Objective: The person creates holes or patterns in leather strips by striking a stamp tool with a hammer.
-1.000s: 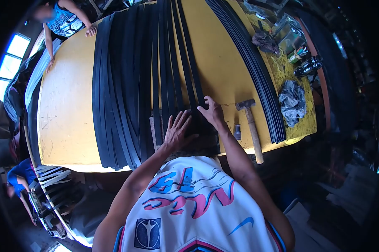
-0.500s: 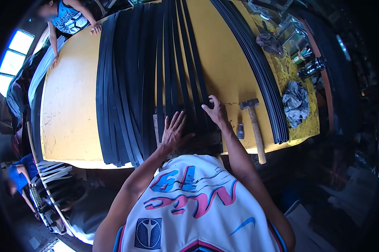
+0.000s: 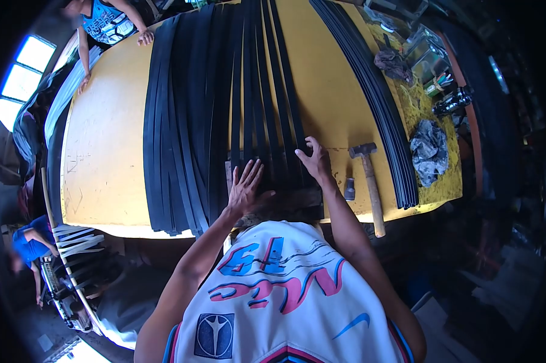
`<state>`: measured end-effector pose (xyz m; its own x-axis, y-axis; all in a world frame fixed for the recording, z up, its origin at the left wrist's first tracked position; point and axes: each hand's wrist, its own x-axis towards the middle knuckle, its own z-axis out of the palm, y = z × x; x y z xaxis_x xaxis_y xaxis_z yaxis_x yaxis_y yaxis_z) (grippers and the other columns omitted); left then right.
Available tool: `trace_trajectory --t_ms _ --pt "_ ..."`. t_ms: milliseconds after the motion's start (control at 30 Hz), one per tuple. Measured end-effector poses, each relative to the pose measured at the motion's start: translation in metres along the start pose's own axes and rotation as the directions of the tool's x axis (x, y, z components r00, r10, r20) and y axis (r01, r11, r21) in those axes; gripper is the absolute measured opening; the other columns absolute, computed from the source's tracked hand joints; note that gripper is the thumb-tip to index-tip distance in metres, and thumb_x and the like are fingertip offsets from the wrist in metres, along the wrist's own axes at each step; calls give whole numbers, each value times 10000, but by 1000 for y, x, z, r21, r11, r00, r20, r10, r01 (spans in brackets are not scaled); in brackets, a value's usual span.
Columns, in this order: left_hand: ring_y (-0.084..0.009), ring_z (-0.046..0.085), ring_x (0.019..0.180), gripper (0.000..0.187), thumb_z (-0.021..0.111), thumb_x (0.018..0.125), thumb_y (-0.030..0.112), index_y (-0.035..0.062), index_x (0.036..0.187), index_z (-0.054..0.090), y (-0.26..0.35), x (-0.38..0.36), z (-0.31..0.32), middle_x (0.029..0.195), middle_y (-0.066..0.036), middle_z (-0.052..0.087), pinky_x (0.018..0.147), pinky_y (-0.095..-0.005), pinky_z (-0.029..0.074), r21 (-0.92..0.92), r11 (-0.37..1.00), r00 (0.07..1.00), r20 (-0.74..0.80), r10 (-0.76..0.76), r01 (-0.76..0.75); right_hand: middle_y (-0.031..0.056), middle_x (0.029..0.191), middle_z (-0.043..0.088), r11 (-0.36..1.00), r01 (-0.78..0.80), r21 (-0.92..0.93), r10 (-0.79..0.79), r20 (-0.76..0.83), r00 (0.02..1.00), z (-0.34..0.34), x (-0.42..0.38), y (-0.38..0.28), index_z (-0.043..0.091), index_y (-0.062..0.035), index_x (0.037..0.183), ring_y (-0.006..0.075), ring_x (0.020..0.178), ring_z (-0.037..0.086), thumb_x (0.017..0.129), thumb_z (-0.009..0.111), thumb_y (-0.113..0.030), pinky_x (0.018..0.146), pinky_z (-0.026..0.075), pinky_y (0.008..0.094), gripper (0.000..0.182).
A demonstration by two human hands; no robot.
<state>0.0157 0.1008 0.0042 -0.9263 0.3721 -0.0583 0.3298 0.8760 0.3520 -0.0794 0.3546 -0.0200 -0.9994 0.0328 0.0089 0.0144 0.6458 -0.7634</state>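
Spreading its fingers, the left hand (image 3: 244, 189) lies at the near ends of the thin black strips (image 3: 256, 109) on the yellow desk (image 3: 327, 85). The right hand (image 3: 315, 160) curls by the last strip, its thumb and finger apart; it is hard to tell if they touch it. The hands are apart. A hammer (image 3: 370, 181) lies to the right, near a small dark block (image 3: 350, 189).

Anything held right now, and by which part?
No clear grip. Left hand lies spread at the black strips' near ends; right hand curls by the nearest strip, pinch can't be told.
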Motion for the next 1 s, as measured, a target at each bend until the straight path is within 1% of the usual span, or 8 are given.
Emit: trace_trajectory --t_ms 200,333,433,567,700,767,933,1000 --pt "-274 138 1493 968 535 833 705 63 1512 282 -1 -7 -5 1600 -108 215 1188 -566 52 4 1000 999 -46 -8 8 224 1107 665 999 43 7 -43 -38 998 4 -3 7 565 -20 1206 367 1032 645 803 764 -282 895 511 420 520" --pt "-283 129 1494 1024 551 795 741 65 1514 277 -20 -25 -11 1600 -126 203 1190 -564 34 16 996 993 -76 -90 92 232 1117 659 997 67 39 -64 -82 995 4 -6 3 564 -6 1198 374 1061 631 818 752 -292 911 502 428 512" --pt "-281 115 1497 964 455 830 768 87 1502 327 -31 -35 -10 1607 -116 187 1192 -559 18 78 991 992 -72 -107 113 236 1140 651 996 48 76 -42 -71 997 4 -8 5 558 10 1207 368 1093 621 837 733 -287 945 491 419 506" --pt "-274 110 1498 869 422 872 733 131 1497 356 -31 -32 -4 1610 -94 186 1191 -564 18 66 994 994 -62 -87 91 234 1162 646 992 51 114 -44 -58 997 4 -9 6 549 21 1225 343 1114 622 851 721 -295 966 484 400 519" --pt "-277 114 1497 881 437 867 730 132 1506 333 -32 -30 -5 1613 -89 175 1192 -562 26 81 993 996 -40 -81 84 228 1178 644 993 44 109 -40 -43 998 2 -10 9 543 17 1247 327 1118 624 863 715 -307 965 483 389 531" --pt "-279 123 1495 906 450 862 728 122 1518 294 -33 -33 -14 1613 -95 172 1194 -556 42 -28 997 997 -26 -72 71 226 1182 643 993 46 112 -42 -35 998 3 -9 10 541 16 1252 326 1117 624 866 714 -305 964 484 388 531" --pt "-283 127 1494 949 469 855 728 94 1526 248 -37 -71 -29 1607 -118 175 1194 -552 76 8 998 997 -21 -68 69 218 1224 627 992 34 122 -29 -43 999 4 -11 12 534 13 1274 326 1138 613 866 718 -285 976 476 396 538" --pt "-283 128 1494 879 471 886 683 136 1534 241 -39 -88 -24 1614 -112 153 1190 -557 89 38 997 997 -6 -71 71 219 1236 619 994 20 112 -17 -33 999 5 -15 9 534 11 1277 325 1166 597 868 715 -281 996 463 394 535"
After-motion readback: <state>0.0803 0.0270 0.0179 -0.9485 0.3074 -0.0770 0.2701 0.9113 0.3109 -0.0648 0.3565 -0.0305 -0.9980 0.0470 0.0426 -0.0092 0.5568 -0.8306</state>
